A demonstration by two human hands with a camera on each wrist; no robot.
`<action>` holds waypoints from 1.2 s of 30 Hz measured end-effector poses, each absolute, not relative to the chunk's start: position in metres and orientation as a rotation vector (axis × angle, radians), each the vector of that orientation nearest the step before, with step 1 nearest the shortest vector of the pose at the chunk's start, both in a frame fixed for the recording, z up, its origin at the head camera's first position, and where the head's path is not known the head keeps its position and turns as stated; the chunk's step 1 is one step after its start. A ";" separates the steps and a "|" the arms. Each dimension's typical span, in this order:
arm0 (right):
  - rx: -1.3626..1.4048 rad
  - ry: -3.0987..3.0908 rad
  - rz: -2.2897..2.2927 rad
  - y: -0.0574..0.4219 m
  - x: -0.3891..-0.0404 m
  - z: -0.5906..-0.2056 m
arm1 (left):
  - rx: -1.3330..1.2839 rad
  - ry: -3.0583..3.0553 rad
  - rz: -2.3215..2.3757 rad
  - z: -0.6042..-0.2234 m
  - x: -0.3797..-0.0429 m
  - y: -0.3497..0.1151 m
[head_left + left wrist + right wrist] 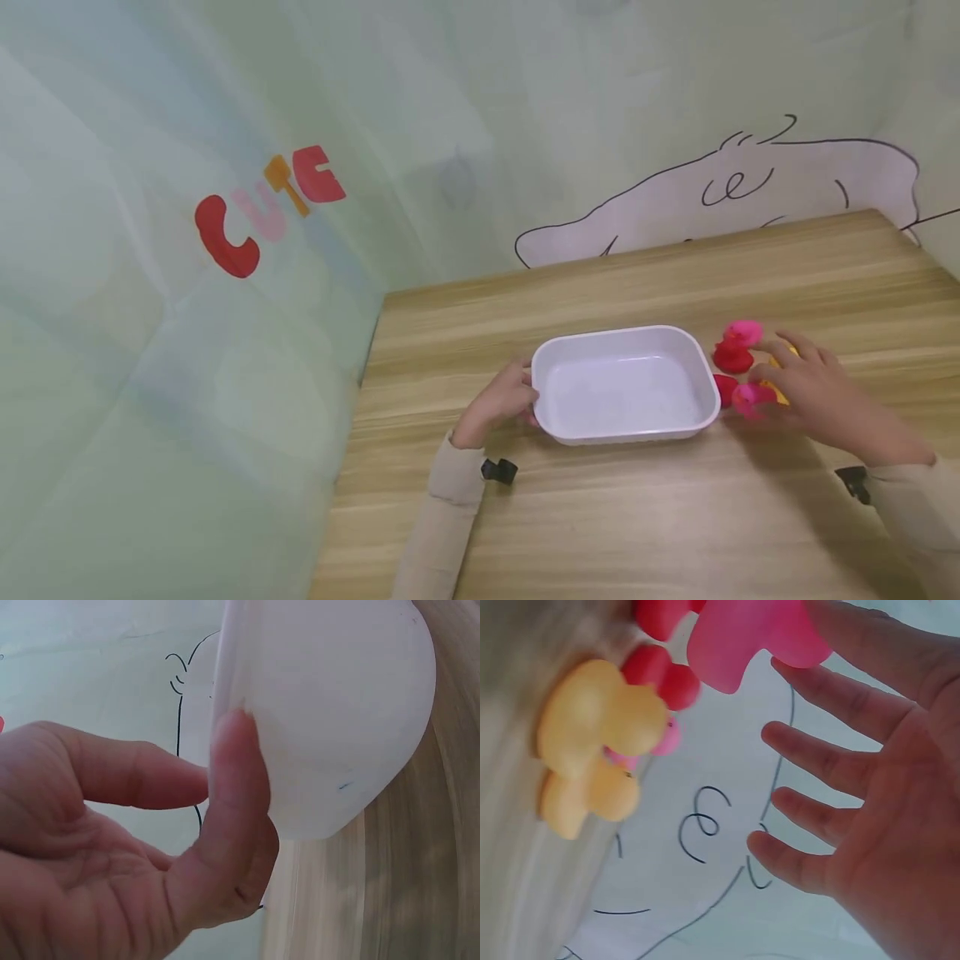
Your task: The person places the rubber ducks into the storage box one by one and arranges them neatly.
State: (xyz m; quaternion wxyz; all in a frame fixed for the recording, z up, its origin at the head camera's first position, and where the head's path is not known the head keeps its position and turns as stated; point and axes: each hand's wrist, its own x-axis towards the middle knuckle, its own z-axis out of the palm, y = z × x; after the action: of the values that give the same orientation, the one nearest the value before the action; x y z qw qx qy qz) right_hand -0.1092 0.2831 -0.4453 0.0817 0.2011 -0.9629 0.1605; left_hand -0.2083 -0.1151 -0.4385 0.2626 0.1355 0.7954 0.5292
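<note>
The right hand pinches a pink toy duck between thumb and index finger, its other fingers spread; the duck is just off the right end of the white tray, blurred, so which way it faces cannot be told. The left hand grips the tray by the rim at its left end. The tray's long axis runs left to right, roughly along the far edge of the wooden tabletop; it opens upward, its bare white floor showing. Beside its right end stand two red ducks, two yellow ducks and a second pink duck, this last toward the far edge. Past the left edge, a pale curtain reads "CUTE" in red, pink and orange letters.
</note>
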 end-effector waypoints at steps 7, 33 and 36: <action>0.633 -2.910 0.480 0.277 -0.116 -0.428 | 0.361 2.162 1.446 -0.441 -0.208 -0.115; 0.938 -2.824 0.419 0.255 -0.150 -0.378 | 0.336 2.209 1.466 -0.439 -0.196 -0.069; 0.980 -2.793 0.400 0.253 -0.155 -0.376 | 0.332 2.216 1.471 -0.440 -0.195 -0.061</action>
State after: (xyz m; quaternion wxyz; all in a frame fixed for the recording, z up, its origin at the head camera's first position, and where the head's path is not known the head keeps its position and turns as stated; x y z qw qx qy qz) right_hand -0.1554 0.2527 -0.3761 0.0771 0.3270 -0.9323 0.1336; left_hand -0.1952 -0.0609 -0.4405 0.2283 0.1204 0.8049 0.5344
